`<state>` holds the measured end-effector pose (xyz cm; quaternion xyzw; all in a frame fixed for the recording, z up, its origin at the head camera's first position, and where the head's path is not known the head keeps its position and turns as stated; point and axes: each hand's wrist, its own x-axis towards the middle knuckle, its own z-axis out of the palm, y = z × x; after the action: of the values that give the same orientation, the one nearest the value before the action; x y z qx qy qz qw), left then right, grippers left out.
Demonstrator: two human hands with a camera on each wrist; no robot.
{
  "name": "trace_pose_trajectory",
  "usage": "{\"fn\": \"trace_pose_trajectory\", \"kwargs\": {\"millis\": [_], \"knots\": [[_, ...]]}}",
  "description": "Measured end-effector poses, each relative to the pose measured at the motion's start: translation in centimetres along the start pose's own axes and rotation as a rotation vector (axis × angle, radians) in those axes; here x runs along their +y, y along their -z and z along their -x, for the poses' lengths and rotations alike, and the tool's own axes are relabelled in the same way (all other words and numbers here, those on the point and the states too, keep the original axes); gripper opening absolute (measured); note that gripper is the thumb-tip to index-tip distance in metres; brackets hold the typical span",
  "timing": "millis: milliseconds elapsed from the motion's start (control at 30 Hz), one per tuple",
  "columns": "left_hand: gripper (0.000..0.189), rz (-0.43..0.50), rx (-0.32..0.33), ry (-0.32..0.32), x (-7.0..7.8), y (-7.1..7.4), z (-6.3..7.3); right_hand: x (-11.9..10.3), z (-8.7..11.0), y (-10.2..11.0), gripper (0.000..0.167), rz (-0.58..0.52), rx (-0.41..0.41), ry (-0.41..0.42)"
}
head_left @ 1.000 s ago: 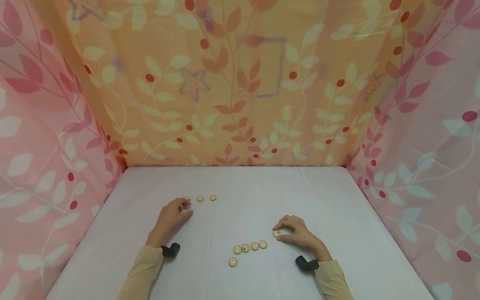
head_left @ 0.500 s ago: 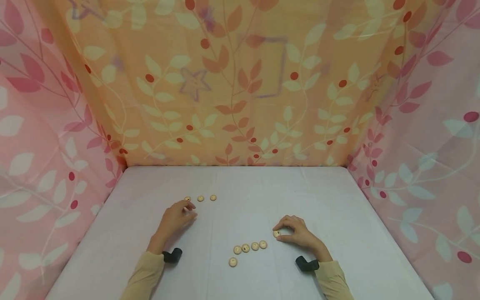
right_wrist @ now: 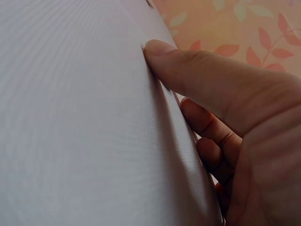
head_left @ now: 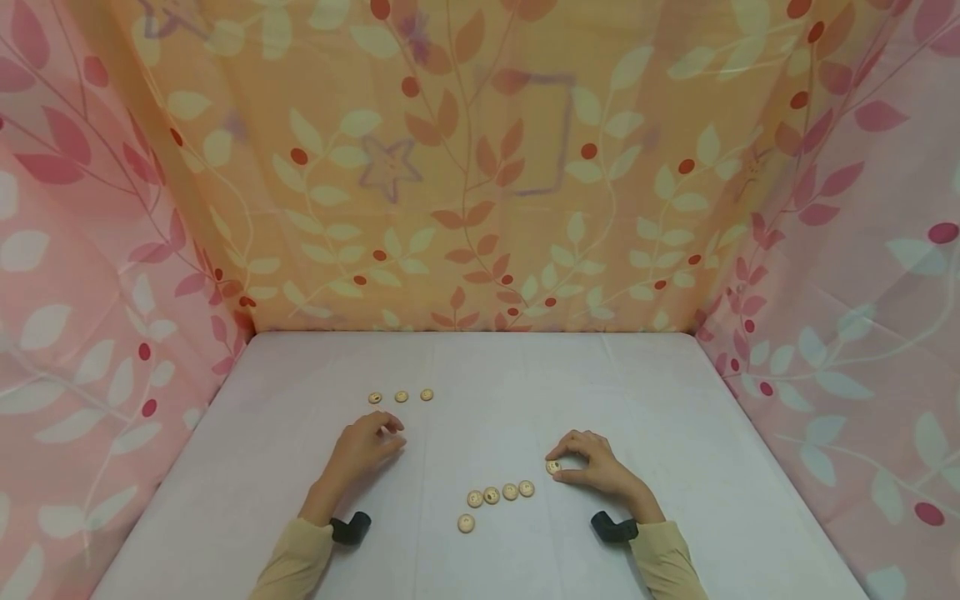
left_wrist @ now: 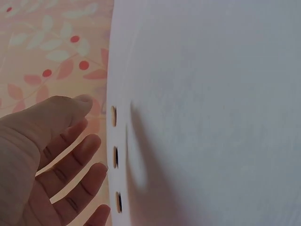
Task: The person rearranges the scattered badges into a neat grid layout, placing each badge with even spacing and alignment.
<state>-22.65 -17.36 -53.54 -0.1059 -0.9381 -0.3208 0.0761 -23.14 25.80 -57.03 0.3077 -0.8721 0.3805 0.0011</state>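
Observation:
My right hand (head_left: 592, 464) pinches the edges of a round wooden disc (head_left: 553, 467) between thumb and index finger, low at the tabletop. In the right wrist view the thumb (right_wrist: 202, 70) hides that disc. To its left lies a slanting row of several similar discs, among them a disc (head_left: 491, 496) with a dark spot; a single disc (head_left: 466, 524) sits just below the row. My left hand (head_left: 365, 446) holds nothing and hovers with fingers loosely bent. Beyond it are three spaced discs, the middle disc (head_left: 401, 397) among them; the left wrist view shows these edge-on.
A white cloth covers the table (head_left: 637, 375). Patterned curtains stand at its back and both sides, the rear one a yellow-orange curtain (head_left: 465, 167). A black wrist device (head_left: 351, 528) is strapped to the left wrist, and another black device (head_left: 613, 527) to the right.
My left hand has drawn back toward me and slightly right, away from the far discs, uncovering the leftmost one. The right hand has kept its place and its pinch.

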Motion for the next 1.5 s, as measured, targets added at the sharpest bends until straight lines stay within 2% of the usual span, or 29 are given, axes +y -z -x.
{"fn": "trace_pose_trajectory", "kwargs": {"millis": [267, 567, 767, 1233, 1500], "knots": [[0.016, 0.016, -0.021, -0.055, 0.8, -1.8, 0.6, 0.0, 0.0, 0.0, 0.025, -0.001, -0.006, -0.003], [0.016, 0.037, -0.014, -0.143, 2.3, -3.0, 1.4, 0.0, 0.1, 0.0, 0.025, -0.011, -0.007, -0.007], [0.015, 0.028, -0.042, -0.191, 2.8, -3.8, 1.8, -0.1, 0.1, 0.1, 0.025, -0.006, -0.004, 0.001], [0.011, -0.034, -0.135, -0.204, 4.8, -4.1, 2.5, 0.3, 0.1, 0.0, 0.026, -0.002, -0.008, 0.003], [0.011, -0.031, -0.126, -0.235, 5.2, -4.1, 2.9, -0.1, 0.0, -0.1, 0.026, -0.003, 0.007, 0.003]]}}
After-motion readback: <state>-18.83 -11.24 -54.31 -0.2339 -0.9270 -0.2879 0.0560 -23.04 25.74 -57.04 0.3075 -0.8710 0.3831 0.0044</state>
